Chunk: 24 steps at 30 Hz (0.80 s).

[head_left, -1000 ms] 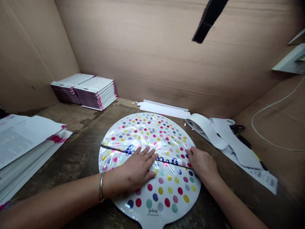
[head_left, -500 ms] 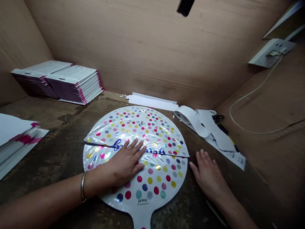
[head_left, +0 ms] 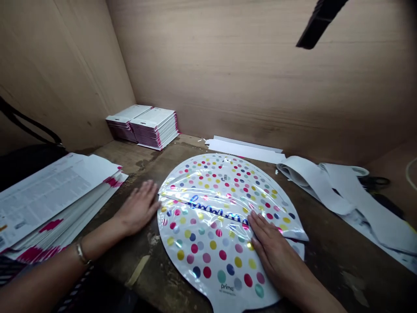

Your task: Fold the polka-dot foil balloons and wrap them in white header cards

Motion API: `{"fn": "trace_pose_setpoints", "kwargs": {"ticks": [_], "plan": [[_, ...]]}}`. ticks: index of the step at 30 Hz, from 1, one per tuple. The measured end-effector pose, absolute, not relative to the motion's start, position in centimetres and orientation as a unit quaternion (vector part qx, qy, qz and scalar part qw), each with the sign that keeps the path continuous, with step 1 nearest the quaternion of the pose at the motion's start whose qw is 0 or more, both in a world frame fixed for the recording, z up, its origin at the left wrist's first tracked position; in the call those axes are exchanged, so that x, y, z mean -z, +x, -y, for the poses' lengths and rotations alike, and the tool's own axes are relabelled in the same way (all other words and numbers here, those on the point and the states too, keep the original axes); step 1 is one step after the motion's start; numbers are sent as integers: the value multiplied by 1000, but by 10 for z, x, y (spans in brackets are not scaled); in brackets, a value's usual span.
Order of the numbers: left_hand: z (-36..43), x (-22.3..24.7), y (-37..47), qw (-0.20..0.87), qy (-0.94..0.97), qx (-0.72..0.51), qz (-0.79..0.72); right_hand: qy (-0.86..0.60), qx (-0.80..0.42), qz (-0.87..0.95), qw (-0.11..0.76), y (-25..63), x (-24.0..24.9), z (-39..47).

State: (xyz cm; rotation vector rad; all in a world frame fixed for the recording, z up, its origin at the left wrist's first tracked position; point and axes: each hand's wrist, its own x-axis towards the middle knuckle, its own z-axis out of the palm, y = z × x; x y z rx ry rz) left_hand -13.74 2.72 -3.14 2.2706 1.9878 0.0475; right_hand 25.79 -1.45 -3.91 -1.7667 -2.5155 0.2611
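Okay, we have the round white polka-dot foil balloon (head_left: 213, 232) folded over on the brown worktop (head_left: 325, 243), right corner (head_left: 302, 236) not yet flush; left hand (head_left: 139, 209) flat, empty beside it, right hand (head_left: 270, 241) flat on top.

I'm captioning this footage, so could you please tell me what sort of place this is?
Probably a workshop bench: a worn tabletop, stacks of printed packets, and what looks like a flat foil balloon.

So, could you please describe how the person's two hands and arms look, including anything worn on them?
The left hand has no glove; a shiny, silver-coloured bangle circles its wrist. The right hand is also gloveless, its wrist unadorned. No sleeves are visible.
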Motion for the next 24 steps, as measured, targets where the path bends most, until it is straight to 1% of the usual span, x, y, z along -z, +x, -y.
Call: {"fn": "trace_pose_setpoints", "kwargs": {"ticks": [2, 4, 5, 7, 9, 12, 15, 18, 21, 24], "plan": [[-25, 24, -141, -2, 720, -70, -691, -580, -85, 810, 20, 253, 33, 16], [-26, 15, -115, -43, 771, -146, -619, -589, -91, 803, -1, 244, 24, 17], [-27, 11, -94, -30, 815, -171, -553, -592, -94, 801, -12, 239, 18, 18], [-30, 5, -48, 43, 883, -194, -425, -596, -95, 797, -30, 232, 9, 18], [-34, 4, -8, 98, 914, -187, -345, -600, -88, 794, -32, 232, 4, 18], [-39, 7, 22, 127, 924, -159, -325, -611, -57, 789, -21, 250, 1, 13], [-45, 8, 23, 125, 923, -134, -339, -608, -26, 794, -22, 278, 2, 8], [-51, 5, 16, 107, 922, -119, -353, -615, 17, 789, -1, 289, 1, 15], [-58, 2, 15, 78, 924, -115, -356, -630, 39, 775, 34, 271, -2, 37], [-62, 3, 20, 66, 949, -103, -289, -606, -5, 792, 71, 235, -6, 64]]}}
